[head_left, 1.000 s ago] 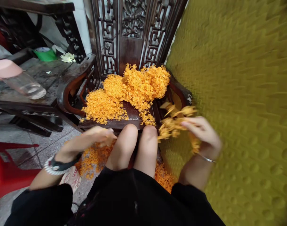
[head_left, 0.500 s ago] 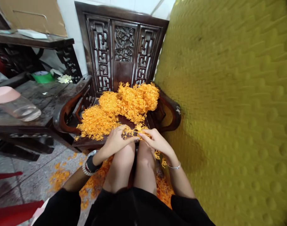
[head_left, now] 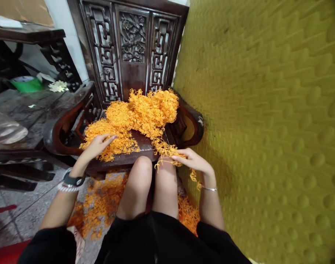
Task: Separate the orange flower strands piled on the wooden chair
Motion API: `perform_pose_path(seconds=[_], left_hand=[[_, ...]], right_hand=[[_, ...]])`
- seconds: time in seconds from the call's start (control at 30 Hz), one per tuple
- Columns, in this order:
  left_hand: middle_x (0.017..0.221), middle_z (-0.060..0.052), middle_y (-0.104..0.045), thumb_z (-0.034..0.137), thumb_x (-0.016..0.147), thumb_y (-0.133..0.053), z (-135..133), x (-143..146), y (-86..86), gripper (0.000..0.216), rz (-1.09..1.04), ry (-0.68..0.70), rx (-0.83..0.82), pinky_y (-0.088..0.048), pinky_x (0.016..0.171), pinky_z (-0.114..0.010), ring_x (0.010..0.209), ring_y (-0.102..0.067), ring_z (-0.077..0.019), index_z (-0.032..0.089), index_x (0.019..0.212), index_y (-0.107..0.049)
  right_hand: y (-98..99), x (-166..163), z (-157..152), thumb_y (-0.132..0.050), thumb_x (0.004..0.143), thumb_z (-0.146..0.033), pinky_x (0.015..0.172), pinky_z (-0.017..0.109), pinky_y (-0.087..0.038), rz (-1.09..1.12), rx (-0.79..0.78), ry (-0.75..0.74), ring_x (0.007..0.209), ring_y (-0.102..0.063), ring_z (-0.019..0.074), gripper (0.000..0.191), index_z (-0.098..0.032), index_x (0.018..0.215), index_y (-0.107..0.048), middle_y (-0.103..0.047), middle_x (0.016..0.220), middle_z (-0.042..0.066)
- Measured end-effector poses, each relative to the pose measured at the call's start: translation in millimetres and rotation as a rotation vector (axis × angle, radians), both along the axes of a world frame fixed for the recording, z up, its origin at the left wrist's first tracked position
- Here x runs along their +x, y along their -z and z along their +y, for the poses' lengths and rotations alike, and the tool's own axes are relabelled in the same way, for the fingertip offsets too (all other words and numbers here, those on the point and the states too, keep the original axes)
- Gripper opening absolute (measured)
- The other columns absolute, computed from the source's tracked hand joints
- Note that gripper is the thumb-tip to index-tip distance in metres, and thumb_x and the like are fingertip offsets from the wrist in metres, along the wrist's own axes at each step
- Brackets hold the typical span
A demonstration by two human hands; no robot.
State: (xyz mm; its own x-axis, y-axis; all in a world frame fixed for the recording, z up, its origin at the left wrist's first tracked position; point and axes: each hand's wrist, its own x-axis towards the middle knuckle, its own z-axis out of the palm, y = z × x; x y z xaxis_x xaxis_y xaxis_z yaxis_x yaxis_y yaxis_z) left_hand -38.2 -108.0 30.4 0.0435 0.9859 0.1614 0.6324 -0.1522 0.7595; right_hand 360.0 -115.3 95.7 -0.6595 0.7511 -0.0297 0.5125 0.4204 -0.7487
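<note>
My right hand (head_left: 193,160) is closed around a thin strand of orange artificial flowers (head_left: 167,148) above my right knee. One end of the strand droops toward the chair seat, and a short length (head_left: 194,177) dangles below the wrist. Over the left part of the orange flower pile (head_left: 123,143), my left hand (head_left: 97,146) reaches in with thumb and fingers apart, and nothing clearly held shows in it. The pile spreads across the seat of a dark carved wooden chair (head_left: 133,71) and rises highest at the back right.
Loose orange pieces (head_left: 101,201) litter the floor under the chair. On the left, a dark wooden table (head_left: 46,106) carries a green tape roll (head_left: 26,84), a pale flower (head_left: 58,86) and a clear bottle (head_left: 8,128). A textured yellow-green surface (head_left: 266,128) fills the right side.
My left hand has left the strand and moved left to the flower pile, its fingers parting. The right hand keeps the strand, slightly to the right. The view has shifted a little.
</note>
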Motion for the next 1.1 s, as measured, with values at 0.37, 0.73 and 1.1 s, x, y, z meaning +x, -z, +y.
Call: perform_pose_path(seconds=[0.37, 0.73, 1.1], left_hand=[[0.138, -0.015, -0.048, 0.045, 0.087, -0.047, 55, 51, 23.3, 0.045, 0.053, -0.078, 0.070, -0.031, 0.108, -0.048, 0.130, -0.041, -0.0318, 0.017, 0.120, -0.058], [0.087, -0.005, -0.066, 0.050, 0.089, -0.047, -22, 121, -50.0, 0.036, 0.229, 0.667, -0.016, -0.044, 0.072, -0.028, 0.076, -0.058, -0.0165, 0.017, 0.091, -0.063], [0.068, -0.002, -0.057, 0.034, 0.091, -0.050, -91, 97, -49.0, 0.031, -0.072, 0.535, 0.098, -0.037, 0.063, -0.024, 0.066, -0.050, -0.0118, 0.015, 0.069, -0.059]], right_hand=[[40.9, -36, 4, -0.056, 0.086, -0.045, 0.070, 0.027, -0.043, 0.094, 0.071, 0.182, 0.075, -0.054, 0.0157, 0.032, -0.014, 0.086, -0.062, -0.062, 0.081, 0.003], [26.3, -79, -22, -0.054, 0.089, -0.031, 0.067, 0.026, -0.037, -0.247, 0.279, 0.008, 0.074, -0.059, 0.0180, 0.020, -0.014, 0.087, -0.063, -0.067, 0.082, 0.008], [-20.4, -58, -61, -0.034, 0.099, -0.032, 0.059, 0.023, -0.033, -0.104, 0.154, -0.326, 0.054, -0.043, 0.0082, 0.037, -0.014, 0.081, -0.061, -0.052, 0.063, -0.001]])
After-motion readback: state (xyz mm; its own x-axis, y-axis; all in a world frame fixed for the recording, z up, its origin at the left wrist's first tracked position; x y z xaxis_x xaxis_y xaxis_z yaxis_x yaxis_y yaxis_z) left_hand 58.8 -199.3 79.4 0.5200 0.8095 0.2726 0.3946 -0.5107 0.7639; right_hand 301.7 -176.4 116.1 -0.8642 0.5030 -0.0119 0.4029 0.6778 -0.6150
